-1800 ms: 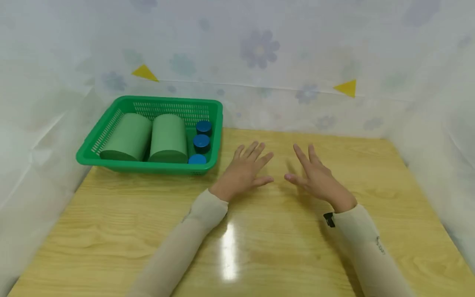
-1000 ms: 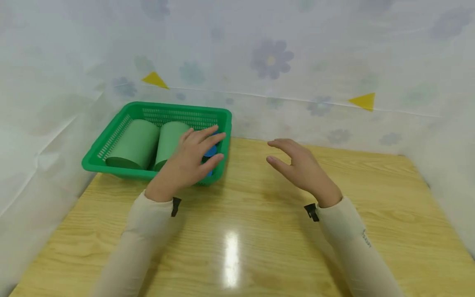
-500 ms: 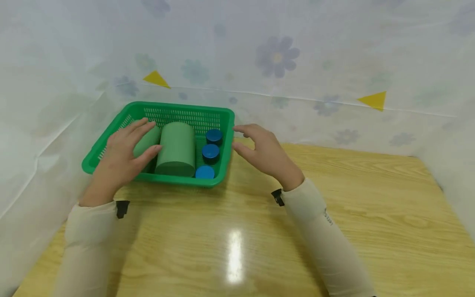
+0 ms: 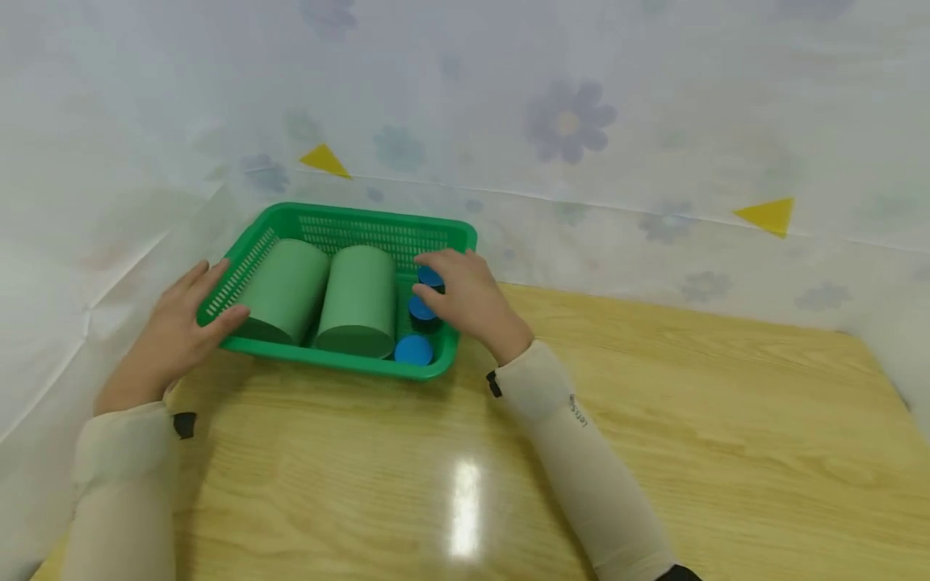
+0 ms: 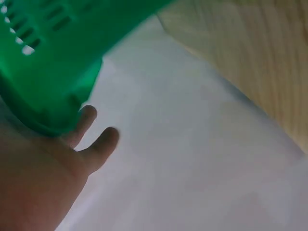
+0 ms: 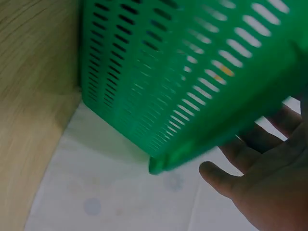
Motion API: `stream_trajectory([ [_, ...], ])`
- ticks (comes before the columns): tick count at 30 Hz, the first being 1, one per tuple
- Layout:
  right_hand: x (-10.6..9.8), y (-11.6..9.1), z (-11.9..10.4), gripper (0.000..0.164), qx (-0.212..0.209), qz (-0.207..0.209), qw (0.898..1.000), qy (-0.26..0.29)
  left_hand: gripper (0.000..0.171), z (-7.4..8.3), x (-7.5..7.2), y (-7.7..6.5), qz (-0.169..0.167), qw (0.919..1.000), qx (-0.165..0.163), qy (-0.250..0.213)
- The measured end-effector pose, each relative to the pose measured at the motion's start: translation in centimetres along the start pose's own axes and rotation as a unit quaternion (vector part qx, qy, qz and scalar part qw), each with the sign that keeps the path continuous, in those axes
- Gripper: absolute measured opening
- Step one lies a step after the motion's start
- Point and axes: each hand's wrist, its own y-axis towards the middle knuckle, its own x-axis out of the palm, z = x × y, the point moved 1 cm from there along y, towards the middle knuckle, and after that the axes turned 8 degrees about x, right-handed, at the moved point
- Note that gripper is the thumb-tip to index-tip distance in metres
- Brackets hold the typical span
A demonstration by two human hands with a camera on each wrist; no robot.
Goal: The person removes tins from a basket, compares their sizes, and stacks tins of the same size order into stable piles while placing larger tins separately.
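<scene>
A green plastic basket [image 4: 349,367] stands on the wooden table, holding two pale green cylinders [image 4: 283,286] [image 4: 358,303] lying side by side. Along its right side are three round blue-topped items, the front one a blue lid [image 4: 413,351]. My left hand [image 4: 170,335] is at the basket's left rim, thumb over the front left corner, other fingers stretched along the outside. In the left wrist view, fingertips [image 5: 111,134] show just past the rim. My right hand [image 4: 475,303] reaches over the right rim, its fingers spread above the blue tops and partly hiding them.
The wooden table [image 4: 654,452] extends to the right and toward the front. White flowered sheeting [image 4: 639,145] hangs behind it and along both sides. Two yellow triangles [image 4: 325,160] [image 4: 768,216] are fixed to the back sheet.
My left hand has moved left across the basket to its left rim. My right hand has moved left from over the table to the right rim. The basket's contents look unchanged.
</scene>
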Motion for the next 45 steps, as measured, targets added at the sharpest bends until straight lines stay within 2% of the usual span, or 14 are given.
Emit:
stream_trajectory([
  [3, 0.7, 0.7, 0.1, 0.051, 0.026, -0.011, 0.998, -0.055, 0.075, -0.5, 0.0, 0.1, -0.014, 0.9995, -0.01, -0.028],
  [9, 2.1, 2.1, -0.8, 0.055, 0.066, -0.028, 0.986, -0.149, 0.077, -1.0, -0.4, 0.0, -0.009, 0.9985, -0.012, -0.052],
  [14, 2.6, 2.9, -2.2, 0.027, 0.072, -0.059, 0.973, -0.21, 0.078, -1.5, -1.4, -0.7, -0.017, 0.9984, -0.027, -0.047],
  [17, 2.7, 3.2, -3.0, 0.025, 0.07, -0.075, 0.967, -0.234, 0.078, -1.9, -1.9, -1.0, -0.022, 0.9981, -0.033, -0.047],
  [22, 2.7, 3.5, -3.5, 0.021, 0.08, -0.092, 0.963, -0.241, 0.079, -2.0, -2.1, -1.1, -0.022, 0.998, -0.03, -0.052],
  [28, 3.2, 3.6, -3.9, 0.03, 0.093, -0.109, 0.956, -0.257, 0.079, -2.3, -2.1, -1.5, -0.019, 0.998, -0.025, -0.055],
  [35, 3.4, 3.7, -4.1, 0.015, 0.094, -0.106, 0.948, -0.285, 0.079, -2.3, -2.0, -1.4, -0.02, 0.9981, -0.026, -0.053],
  [42, 3.6, 3.9, -3.7, 0.02, 0.092, -0.071, 0.962, -0.247, 0.08, -2.5, -2.1, -1.1, -0.024, 0.9977, -0.032, -0.054],
  [45, 3.6, 4.0, -3.6, 0.03, 0.091, -0.064, 0.968, -0.224, 0.08, -2.6, -2.1, -1.0, -0.025, 0.9979, -0.027, -0.052],
])
